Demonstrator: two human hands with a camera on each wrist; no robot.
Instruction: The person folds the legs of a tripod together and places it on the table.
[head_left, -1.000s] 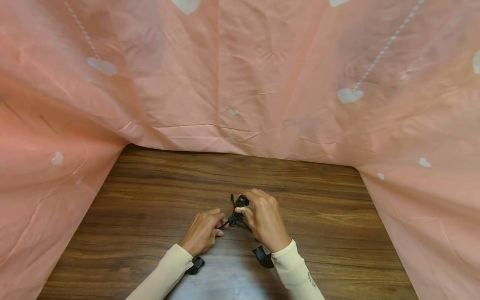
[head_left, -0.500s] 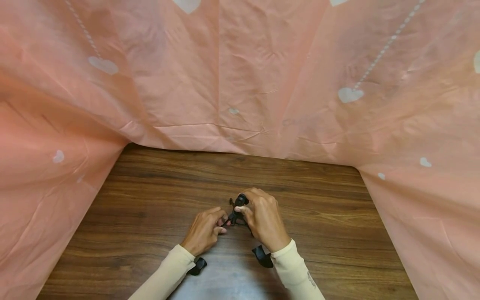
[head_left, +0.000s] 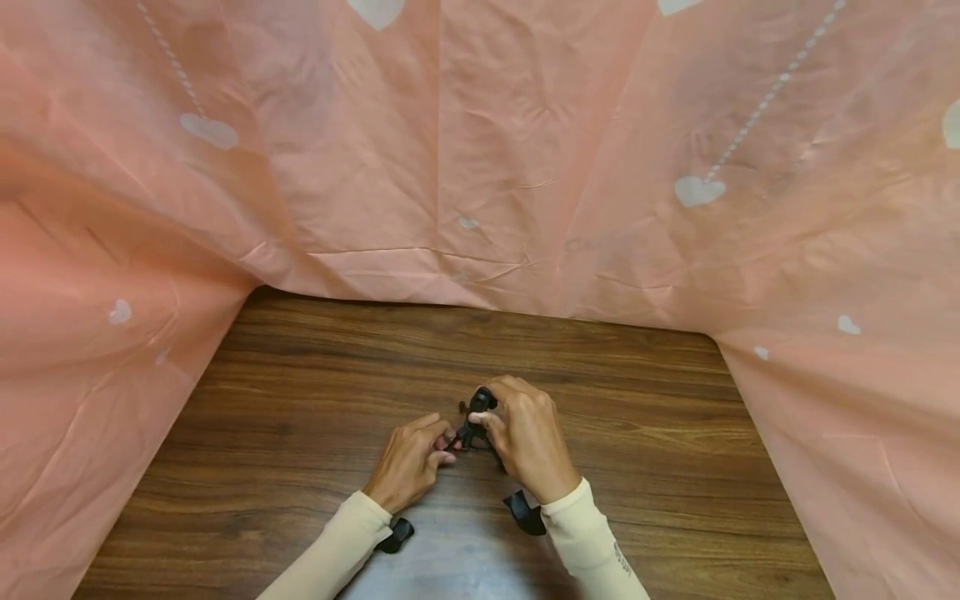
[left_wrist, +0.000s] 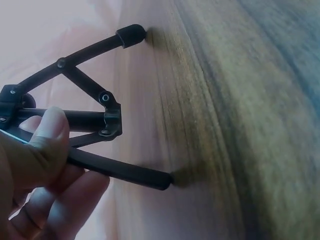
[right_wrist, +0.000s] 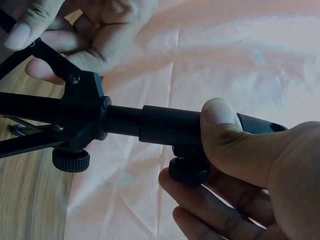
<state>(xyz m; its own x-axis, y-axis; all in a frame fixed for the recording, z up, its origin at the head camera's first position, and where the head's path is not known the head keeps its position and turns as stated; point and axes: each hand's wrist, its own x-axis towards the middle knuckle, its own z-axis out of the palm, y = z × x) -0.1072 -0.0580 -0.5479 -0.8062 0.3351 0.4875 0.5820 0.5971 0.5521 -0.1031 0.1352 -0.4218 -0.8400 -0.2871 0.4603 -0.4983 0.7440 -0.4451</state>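
1. A small black tripod with slim hinged legs and a tubular centre post (right_wrist: pixel 167 125) stands between the person's hands, over the brown wood-grain worktop (head_left: pixel 360 367); its feet are at or just above the surface, contact being unclear.
2. The left hand (head_left: pixel 408 462) pinches one black, gently curved leg (left_wrist: pixel 120 170) between thumb and fingers. The right hand (head_left: pixel 534 437) grips the upper post, a fingertip by the round, ribbed black knob (right_wrist: pixel 189 171).
3. Uneven pulling on that one leg could tip the tripod or strain its pivots; a finger near the hinged braces could get nipped if they fold suddenly. Should the knob be loose, the post might slide or turn.
4. No brand or label is readable on the tripod. The cream right sleeve (head_left: pixel 588 533) carries small dark marking (head_left: pixel 622 558), too tiny to read.
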